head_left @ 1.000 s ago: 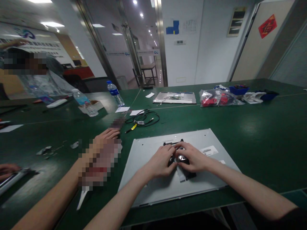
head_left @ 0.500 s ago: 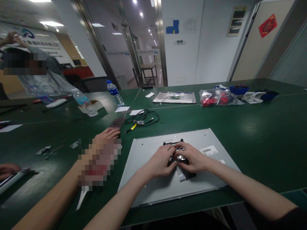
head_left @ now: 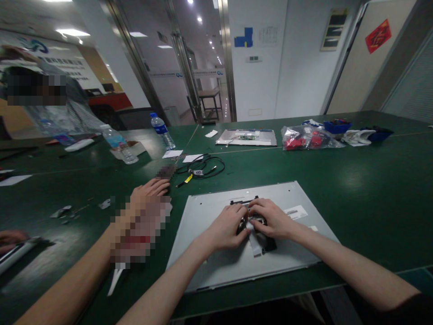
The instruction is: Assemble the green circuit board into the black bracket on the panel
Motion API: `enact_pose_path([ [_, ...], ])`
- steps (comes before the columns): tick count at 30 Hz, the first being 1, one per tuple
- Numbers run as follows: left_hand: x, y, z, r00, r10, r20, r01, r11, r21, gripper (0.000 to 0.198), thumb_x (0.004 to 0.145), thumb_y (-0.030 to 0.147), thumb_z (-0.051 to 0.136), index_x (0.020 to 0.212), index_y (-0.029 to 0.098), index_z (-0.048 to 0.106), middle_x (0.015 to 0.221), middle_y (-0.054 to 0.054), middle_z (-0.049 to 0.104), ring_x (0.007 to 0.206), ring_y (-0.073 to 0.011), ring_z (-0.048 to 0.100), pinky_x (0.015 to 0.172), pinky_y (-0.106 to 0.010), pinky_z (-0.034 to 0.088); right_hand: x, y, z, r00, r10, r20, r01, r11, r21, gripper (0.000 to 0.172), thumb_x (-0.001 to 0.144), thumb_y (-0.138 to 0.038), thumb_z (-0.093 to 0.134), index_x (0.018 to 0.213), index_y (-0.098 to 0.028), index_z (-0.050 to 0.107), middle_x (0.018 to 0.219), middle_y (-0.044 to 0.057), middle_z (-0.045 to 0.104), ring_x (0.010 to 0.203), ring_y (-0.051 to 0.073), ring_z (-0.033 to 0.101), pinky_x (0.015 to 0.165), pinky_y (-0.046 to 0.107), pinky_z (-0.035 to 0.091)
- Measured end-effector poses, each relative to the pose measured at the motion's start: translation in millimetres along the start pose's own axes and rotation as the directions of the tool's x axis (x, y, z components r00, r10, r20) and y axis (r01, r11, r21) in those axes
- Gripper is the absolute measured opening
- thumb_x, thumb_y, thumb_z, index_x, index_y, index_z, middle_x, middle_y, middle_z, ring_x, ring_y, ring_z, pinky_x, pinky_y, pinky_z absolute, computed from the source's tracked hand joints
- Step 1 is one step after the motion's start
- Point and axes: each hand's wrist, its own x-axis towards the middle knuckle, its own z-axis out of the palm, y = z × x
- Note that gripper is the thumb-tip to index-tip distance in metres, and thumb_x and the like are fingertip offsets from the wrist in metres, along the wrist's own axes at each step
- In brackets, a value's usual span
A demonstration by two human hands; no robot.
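A flat silver-grey display panel [head_left: 216, 266] lies on the green table, back side up, with white labels on it. Over its middle, my left hand [head_left: 232, 225] curls its thumb and fingers round the left part of a shiny black film [head_left: 270, 244]. Close beside it, my right hand [head_left: 270, 219] is bent over the same film, thumb below and fingers above, nearly touching the left fingertips. A pale strip [head_left: 256, 246] shows below the hands. The fingers hide most of the film and what lies under it.
Another person's hand [head_left: 150, 189] rests on the table to the left, beside a blurred patch. Black cables [head_left: 203, 171] lie beyond the panel. Farther back are a second panel [head_left: 246, 137], a plastic bag with red things [head_left: 307, 139] and water bottles [head_left: 162, 131].
My right hand has shifted slightly, its fingers lifting and lying flatter over the black film. The film's lower part looks flatter. My left hand stays almost the same.
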Motion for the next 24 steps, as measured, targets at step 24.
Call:
enact_pose_path([
  [24, 0, 0, -1.6, 1.000, -0.001, 0.006, 0.001, 1.000, -0.021, 0.024, 0.083, 0.032, 0.059, 0.102, 0.020, 0.050, 0.105, -0.010, 0.059, 0.101, -0.0285, 0.054, 0.090, -0.043, 0.043, 3, -1, 2, 0.999, 0.047, 0.020, -0.049, 0.994, 0.102, 0.023, 0.076, -0.011, 0.067, 0.095, -0.021, 0.056, 0.111, 0.008, 0.061, 0.107, 0.024, 0.055, 0.094, 0.043, 0.043],
])
